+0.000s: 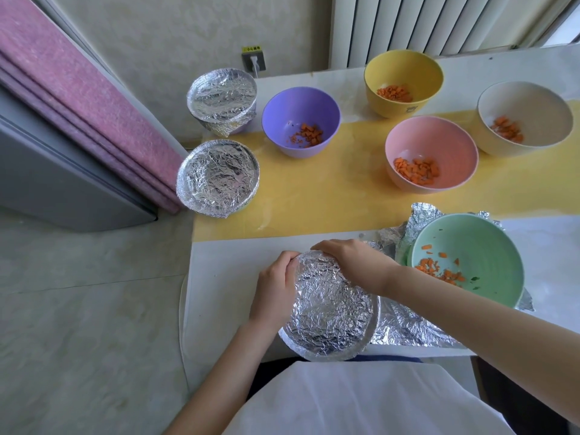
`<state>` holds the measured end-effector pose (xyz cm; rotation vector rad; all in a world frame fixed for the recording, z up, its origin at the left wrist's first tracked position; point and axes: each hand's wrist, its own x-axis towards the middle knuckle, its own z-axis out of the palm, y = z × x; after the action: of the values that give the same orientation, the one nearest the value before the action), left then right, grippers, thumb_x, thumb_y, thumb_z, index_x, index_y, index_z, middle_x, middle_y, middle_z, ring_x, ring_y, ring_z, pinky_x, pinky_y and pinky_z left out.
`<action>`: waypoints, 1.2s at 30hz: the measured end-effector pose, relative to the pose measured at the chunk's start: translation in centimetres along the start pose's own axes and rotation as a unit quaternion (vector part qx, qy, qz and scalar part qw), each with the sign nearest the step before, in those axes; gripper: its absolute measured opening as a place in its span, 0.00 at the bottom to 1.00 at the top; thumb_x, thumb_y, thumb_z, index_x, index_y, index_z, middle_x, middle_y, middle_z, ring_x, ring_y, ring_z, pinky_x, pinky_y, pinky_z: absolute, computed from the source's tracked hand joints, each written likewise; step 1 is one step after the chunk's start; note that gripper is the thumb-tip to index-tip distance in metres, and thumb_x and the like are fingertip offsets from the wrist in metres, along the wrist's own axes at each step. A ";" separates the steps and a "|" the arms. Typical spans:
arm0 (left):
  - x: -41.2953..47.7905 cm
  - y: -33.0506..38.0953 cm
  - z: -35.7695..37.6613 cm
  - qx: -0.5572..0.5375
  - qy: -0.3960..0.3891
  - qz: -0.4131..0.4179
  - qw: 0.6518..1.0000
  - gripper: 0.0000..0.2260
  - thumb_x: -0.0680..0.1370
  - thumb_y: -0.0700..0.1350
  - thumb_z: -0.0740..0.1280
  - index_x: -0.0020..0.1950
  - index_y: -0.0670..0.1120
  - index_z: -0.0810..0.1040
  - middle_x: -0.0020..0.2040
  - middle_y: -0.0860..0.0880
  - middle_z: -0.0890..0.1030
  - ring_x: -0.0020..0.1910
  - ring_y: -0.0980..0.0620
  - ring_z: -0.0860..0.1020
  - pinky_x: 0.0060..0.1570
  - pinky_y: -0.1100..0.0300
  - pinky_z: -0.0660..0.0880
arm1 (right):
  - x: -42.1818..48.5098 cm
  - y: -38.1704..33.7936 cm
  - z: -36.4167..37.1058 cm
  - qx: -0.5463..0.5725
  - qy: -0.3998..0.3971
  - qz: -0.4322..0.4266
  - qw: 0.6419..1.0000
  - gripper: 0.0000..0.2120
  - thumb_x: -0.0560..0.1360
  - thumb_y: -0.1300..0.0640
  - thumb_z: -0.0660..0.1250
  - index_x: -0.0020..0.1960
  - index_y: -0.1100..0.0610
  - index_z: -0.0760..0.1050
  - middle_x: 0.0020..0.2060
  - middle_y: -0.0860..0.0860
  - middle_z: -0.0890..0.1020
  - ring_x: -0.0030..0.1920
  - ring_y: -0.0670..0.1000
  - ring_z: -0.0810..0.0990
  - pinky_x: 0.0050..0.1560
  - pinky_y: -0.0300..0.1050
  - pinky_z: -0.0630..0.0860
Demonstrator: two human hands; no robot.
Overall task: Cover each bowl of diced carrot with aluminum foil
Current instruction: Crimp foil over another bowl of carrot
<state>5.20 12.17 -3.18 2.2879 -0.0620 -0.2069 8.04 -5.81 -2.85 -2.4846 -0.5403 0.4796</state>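
Item: foil-topped bowl (329, 309), at the near table edge before the person. Left hand (276, 287) and right hand (354, 262) each curl round its rim, likely crimping the foil tight. Finished bowl (219, 177) stands clear at left. Green bowl (477, 240) of carrot sits ready on a foil sheet (408, 328).

Soft daylight fills my view, brightest toward the top right, where the white counter (518, 62) nearly washes out. Shadows are faint and soft-edged, as under the pink bowl (439, 136). The crinkled foil (329, 306) nearest me gives small sparkles, not hard glare. The wide lens bends the curtain (78, 98) and the counter's edges. My shirt (361, 400) at the bottom looks soft.
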 end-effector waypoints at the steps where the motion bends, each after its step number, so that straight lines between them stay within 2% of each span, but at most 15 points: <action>1: 0.1 0.0 0.0 0.004 0.004 -0.005 1.000 0.09 0.80 0.39 0.58 0.54 0.43 0.77 0.31 0.57 0.73 0.30 0.56 0.72 0.31 0.70 0.63 | -0.1 -0.1 0.0 0.002 0.004 0.001 1.000 0.30 0.73 0.76 0.53 0.70 0.56 0.66 0.61 0.54 0.78 0.54 0.52 0.79 0.54 0.43 0.75; 3: 0.1 -0.3 0.0 0.019 0.014 -0.010 1.000 0.10 0.81 0.38 0.58 0.56 0.42 0.78 0.34 0.53 0.77 0.32 0.53 0.74 0.31 0.71 0.62 | -0.3 -0.2 0.1 0.018 0.011 0.012 1.000 0.30 0.73 0.76 0.53 0.71 0.58 0.64 0.61 0.55 0.77 0.54 0.54 0.79 0.56 0.46 0.76; 5: -0.2 -0.7 0.3 0.024 0.025 -0.009 0.999 0.11 0.81 0.37 0.57 0.57 0.41 0.77 0.42 0.45 0.82 0.39 0.46 0.78 0.33 0.70 0.63 | -0.5 -0.1 0.3 0.033 0.015 0.024 0.999 0.30 0.70 0.77 0.53 0.69 0.59 0.66 0.58 0.55 0.79 0.50 0.54 0.80 0.53 0.48 0.77; 8: -0.5 -0.8 0.6 0.024 0.043 -0.004 0.999 0.11 0.80 0.36 0.58 0.57 0.41 0.78 0.46 0.43 0.83 0.44 0.46 0.80 0.36 0.68 0.63 | -0.5 0.4 0.9 0.030 0.014 0.033 0.999 0.30 0.68 0.77 0.54 0.67 0.58 0.68 0.54 0.55 0.81 0.45 0.53 0.81 0.49 0.50 0.78; 10: -0.5 -0.9 0.7 0.031 0.055 -0.004 0.998 0.11 0.80 0.36 0.58 0.57 0.41 0.78 0.46 0.43 0.83 0.44 0.45 0.80 0.37 0.68 0.63 | -0.2 0.4 1.1 0.014 0.012 0.032 0.999 0.28 0.70 0.75 0.54 0.66 0.58 0.69 0.52 0.55 0.81 0.44 0.54 0.81 0.47 0.51 0.78; 13: -0.6 -1.1 0.6 0.033 0.069 -0.008 0.997 0.11 0.80 0.36 0.58 0.57 0.41 0.78 0.44 0.43 0.83 0.42 0.44 0.80 0.36 0.68 0.62 | 0.4 -0.4 0.8 -0.021 0.008 0.035 0.999 0.18 0.78 0.67 0.54 0.65 0.57 0.69 0.48 0.55 0.82 0.41 0.54 0.81 0.41 0.49 0.78; 16: -0.8 -1.2 0.5 0.027 0.079 -0.026 0.996 0.10 0.80 0.37 0.59 0.56 0.42 0.79 0.34 0.48 0.78 0.33 0.44 0.75 0.33 0.64 0.60 | 1.3 -1.9 0.3 -0.067 -0.012 0.030 0.997 0.16 0.80 0.64 0.52 0.65 0.58 0.68 0.49 0.54 0.81 0.38 0.52 0.77 0.34 0.44 0.72; 18: -0.8 -1.3 0.5 0.028 0.084 -0.035 0.995 0.10 0.80 0.37 0.59 0.55 0.43 0.79 0.31 0.50 0.73 0.30 0.47 0.70 0.32 0.61 0.59 | 1.9 -2.8 0.2 -0.077 -0.033 0.020 0.996 0.18 0.78 0.67 0.53 0.65 0.58 0.69 0.50 0.55 0.80 0.40 0.54 0.76 0.36 0.45 0.71; 20: -1.0 -1.6 0.6 0.029 0.092 -0.039 0.995 0.10 0.80 0.37 0.59 0.55 0.42 0.78 0.32 0.51 0.73 0.30 0.48 0.68 0.32 0.60 0.59 | 2.5 -3.2 -0.1 -0.097 -0.061 0.015 0.993 0.21 0.74 0.70 0.53 0.64 0.59 0.69 0.49 0.56 0.80 0.44 0.56 0.78 0.39 0.48 0.72; 24: -1.4 -1.7 0.8 0.028 0.111 -0.056 0.992 0.11 0.79 0.36 0.59 0.56 0.41 0.78 0.38 0.43 0.80 0.34 0.43 0.74 0.34 0.61 0.58 | 3.0 -3.5 -0.3 -0.143 -0.078 -0.002 0.987 0.22 0.73 0.69 0.54 0.65 0.58 0.68 0.51 0.56 0.80 0.46 0.57 0.78 0.37 0.46 0.69; 29: -1.1 -1.7 1.0 0.025 0.123 -0.055 0.991 0.11 0.79 0.36 0.59 0.56 0.41 0.78 0.41 0.42 0.82 0.38 0.41 0.77 0.35 0.62 0.60 | 3.3 -3.3 -0.1 -0.123 -0.062 -0.029 0.990 0.22 0.76 0.68 0.54 0.68 0.55 0.67 0.57 0.53 0.79 0.51 0.57 0.78 0.40 0.44 0.66; 33: -0.8 -1.7 1.1 0.020 0.125 -0.055 0.990 0.11 0.79 0.36 0.58 0.57 0.42 0.78 0.41 0.43 0.82 0.38 0.42 0.76 0.34 0.61 0.60 | 4.2 -3.0 -0.1 -0.111 -0.077 -0.015 0.991 0.26 0.73 0.71 0.55 0.67 0.53 0.68 0.53 0.56 0.80 0.48 0.58 0.79 0.42 0.50 0.74; 36: -0.6 -1.8 1.0 0.018 0.140 -0.074 0.987 0.11 0.80 0.36 0.58 0.56 0.41 0.78 0.38 0.43 0.80 0.35 0.44 0.73 0.34 0.60 0.60 | 4.3 -2.6 0.3 -0.045 -0.052 0.009 0.998 0.18 0.78 0.66 0.55 0.65 0.53 0.71 0.53 0.55 0.81 0.48 0.58 0.80 0.46 0.51 0.76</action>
<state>4.35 12.67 -5.10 2.3365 0.2508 0.0419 10.88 -1.72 -2.53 -2.5631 -0.5941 0.6068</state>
